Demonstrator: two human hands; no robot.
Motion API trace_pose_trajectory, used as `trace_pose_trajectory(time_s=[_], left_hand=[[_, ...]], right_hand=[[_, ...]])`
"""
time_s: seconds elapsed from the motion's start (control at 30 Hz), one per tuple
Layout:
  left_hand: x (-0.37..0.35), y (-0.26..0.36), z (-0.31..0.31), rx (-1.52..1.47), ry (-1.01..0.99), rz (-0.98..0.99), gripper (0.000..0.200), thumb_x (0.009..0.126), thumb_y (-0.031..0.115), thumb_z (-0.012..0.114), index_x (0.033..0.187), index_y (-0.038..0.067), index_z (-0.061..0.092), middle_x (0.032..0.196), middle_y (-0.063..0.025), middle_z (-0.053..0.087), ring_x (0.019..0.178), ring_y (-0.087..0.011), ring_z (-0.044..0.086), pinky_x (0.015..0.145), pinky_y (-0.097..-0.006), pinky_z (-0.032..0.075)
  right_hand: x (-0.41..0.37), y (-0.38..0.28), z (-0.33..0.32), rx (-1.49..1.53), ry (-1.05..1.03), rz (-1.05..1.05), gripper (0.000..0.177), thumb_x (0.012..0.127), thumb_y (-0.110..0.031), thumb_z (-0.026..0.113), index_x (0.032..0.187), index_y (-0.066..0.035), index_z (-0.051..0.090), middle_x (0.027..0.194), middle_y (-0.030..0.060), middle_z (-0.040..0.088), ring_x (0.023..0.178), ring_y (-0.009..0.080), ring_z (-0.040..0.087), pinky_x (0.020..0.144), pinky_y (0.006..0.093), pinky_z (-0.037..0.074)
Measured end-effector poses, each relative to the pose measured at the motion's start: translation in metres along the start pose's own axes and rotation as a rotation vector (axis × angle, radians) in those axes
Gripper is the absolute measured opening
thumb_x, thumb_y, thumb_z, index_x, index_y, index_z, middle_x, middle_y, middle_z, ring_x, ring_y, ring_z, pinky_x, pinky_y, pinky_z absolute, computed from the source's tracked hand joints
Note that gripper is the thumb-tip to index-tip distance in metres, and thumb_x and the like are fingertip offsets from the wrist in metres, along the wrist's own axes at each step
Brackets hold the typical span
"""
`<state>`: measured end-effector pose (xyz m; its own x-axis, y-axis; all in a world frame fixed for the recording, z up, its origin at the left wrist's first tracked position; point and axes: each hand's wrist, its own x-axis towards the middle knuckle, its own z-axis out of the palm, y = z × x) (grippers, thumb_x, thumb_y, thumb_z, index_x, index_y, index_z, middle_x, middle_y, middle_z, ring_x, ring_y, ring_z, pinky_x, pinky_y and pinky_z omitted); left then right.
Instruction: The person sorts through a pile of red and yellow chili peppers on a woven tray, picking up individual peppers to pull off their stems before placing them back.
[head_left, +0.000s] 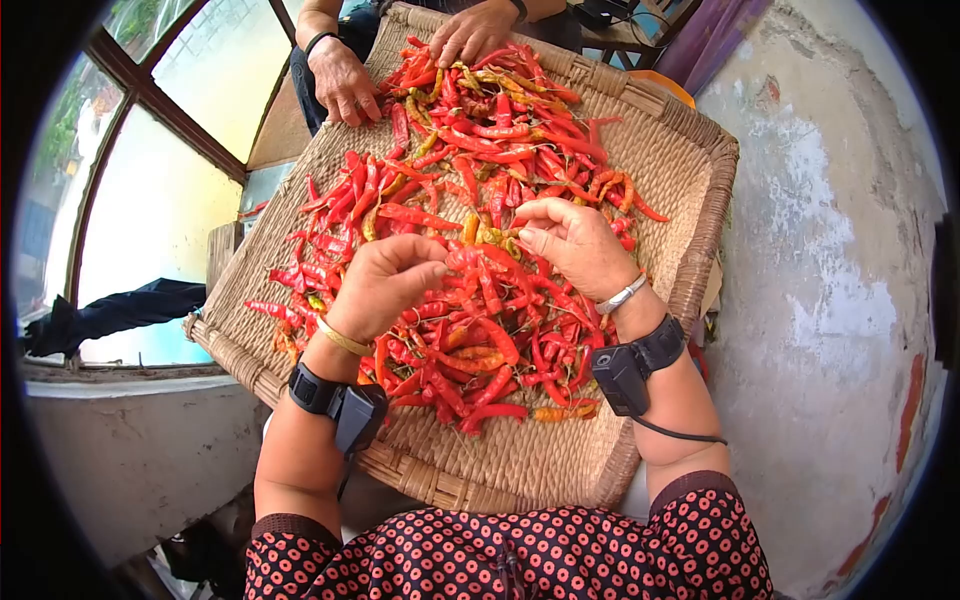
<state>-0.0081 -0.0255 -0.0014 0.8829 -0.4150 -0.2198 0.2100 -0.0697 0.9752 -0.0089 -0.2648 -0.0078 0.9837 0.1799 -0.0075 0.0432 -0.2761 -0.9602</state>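
Note:
Red chili peppers, with some yellowish and orange ones among them, lie in a wide woven tray. Over the middle of the pile is my left hand, thumb and fingers curled toward each other in a pinch; what it holds, if anything, is too small to name. To its right, my right hand is also pinched, close to a yellowish pepper; whether it grips anything is unclear. Both hands are just above the peppers, apart from each other.
Across the tray, a co-worker's two hands touch the far peppers. Windows and a dark cloth are at the left. A worn plaster wall stands on the right.

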Motion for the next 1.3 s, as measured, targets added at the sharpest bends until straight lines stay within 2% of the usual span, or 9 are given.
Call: trace_pose_trajectory(time_s=[0.23, 0.33, 0.73, 0.87, 0.93, 0.97, 1.13, 1.23, 1.3], left_hand=[[0.024, -0.018, -0.024, -0.145, 0.441, 0.069, 0.035, 0.083, 0.011, 0.06, 0.115, 0.0, 0.052, 0.101, -0.0069, 0.06, 0.071, -0.0083, 0.057, 0.057, -0.0188, 0.045], [0.019, -0.031, -0.013, 0.871, 0.312, 0.403, 0.046, 0.073, 0.019, 0.068, 0.113, 0.001, 0.052, 0.111, -0.0192, 0.054, 0.099, -0.0332, 0.055, 0.081, -0.0382, 0.046], [0.01, -0.03, 0.004, 1.363, 0.094, 0.127, 0.02, 0.069, 0.023, 0.067, 0.082, 0.007, 0.063, 0.078, -0.0107, 0.06, 0.073, -0.0313, 0.059, 0.064, -0.0405, 0.048], [0.012, -0.022, -0.013, 1.137, 0.024, 0.202, 0.017, 0.074, 0.02, 0.066, 0.079, 0.004, 0.062, 0.071, -0.0074, 0.061, 0.062, -0.0246, 0.059, 0.057, -0.0347, 0.047], [0.014, -0.013, -0.022, 0.535, 0.021, -0.036, 0.016, 0.08, 0.017, 0.063, 0.079, 0.002, 0.061, 0.068, -0.002, 0.061, 0.055, -0.0135, 0.056, 0.052, -0.0267, 0.043], [0.017, -0.012, -0.024, 0.362, 0.085, 0.057, 0.015, 0.084, 0.016, 0.061, 0.081, 0.001, 0.06, 0.068, 0.003, 0.059, 0.059, -0.0052, 0.053, 0.052, -0.02, 0.041], [0.024, 0.004, -0.016, -0.248, 0.413, 0.314, 0.032, 0.082, 0.012, 0.062, 0.109, -0.004, 0.056, 0.09, -0.0055, 0.062, 0.078, -0.0082, 0.057, 0.068, -0.0227, 0.047], [0.029, -0.017, -0.027, 0.333, 0.36, 0.341, 0.036, 0.082, 0.01, 0.061, 0.114, -0.004, 0.053, 0.099, -0.0087, 0.061, 0.087, -0.0098, 0.057, 0.074, -0.0239, 0.047], [0.018, -0.01, -0.013, 0.333, 0.151, 0.17, 0.037, 0.08, 0.014, 0.064, 0.111, -0.004, 0.055, 0.093, -0.0111, 0.063, 0.087, -0.0147, 0.059, 0.074, -0.0267, 0.048]], right_hand=[[-0.002, -0.001, 0.002, -0.17, -0.067, -0.011, 0.025, 0.078, -0.018, 0.064, 0.095, -0.001, 0.061, 0.078, 0.0106, 0.064, 0.07, 0.0163, 0.061, 0.066, 0.0285, 0.048], [-0.004, -0.007, 0.005, -0.302, -0.268, -0.023, 0.027, 0.076, -0.02, 0.063, 0.097, -0.003, 0.06, 0.074, 0.0122, 0.063, 0.07, 0.0207, 0.062, 0.064, 0.0317, 0.048], [-0.014, -0.006, 0.022, -0.644, -0.655, -0.122, 0.04, 0.076, -0.021, 0.062, 0.112, -0.008, 0.053, 0.091, 0.0149, 0.056, 0.089, 0.0325, 0.056, 0.077, 0.0404, 0.044], [-0.012, 0.001, 0.023, -0.694, -0.641, -0.123, 0.033, 0.075, -0.023, 0.061, 0.104, -0.006, 0.058, 0.089, 0.015, 0.058, 0.087, 0.0323, 0.056, 0.076, 0.0401, 0.045], [-0.012, 0.003, 0.024, -0.695, -0.612, -0.131, 0.029, 0.076, -0.023, 0.061, 0.098, -0.005, 0.061, 0.087, 0.0147, 0.059, 0.085, 0.0317, 0.057, 0.075, 0.0398, 0.045], [-0.013, 0.004, 0.024, -0.697, -0.584, -0.138, 0.026, 0.076, -0.023, 0.06, 0.093, -0.004, 0.063, 0.085, 0.0144, 0.06, 0.082, 0.0311, 0.058, 0.074, 0.0394, 0.046], [-0.008, -0.003, 0.022, -0.547, -0.463, -0.187, 0.02, 0.076, -0.024, 0.06, 0.081, -0.005, 0.065, 0.075, 0.0132, 0.061, 0.076, 0.03, 0.06, 0.07, 0.0395, 0.047], [-0.007, -0.011, 0.02, -0.461, -0.416, -0.219, 0.019, 0.077, -0.022, 0.059, 0.076, -0.004, 0.063, 0.074, 0.0126, 0.061, 0.073, 0.0291, 0.059, 0.067, 0.038, 0.046], [-0.007, -0.015, 0.019, -0.348, -0.421, -0.167, 0.019, 0.077, -0.023, 0.061, 0.076, -0.003, 0.062, 0.072, 0.0113, 0.06, 0.069, 0.0258, 0.059, 0.065, 0.0353, 0.045]])
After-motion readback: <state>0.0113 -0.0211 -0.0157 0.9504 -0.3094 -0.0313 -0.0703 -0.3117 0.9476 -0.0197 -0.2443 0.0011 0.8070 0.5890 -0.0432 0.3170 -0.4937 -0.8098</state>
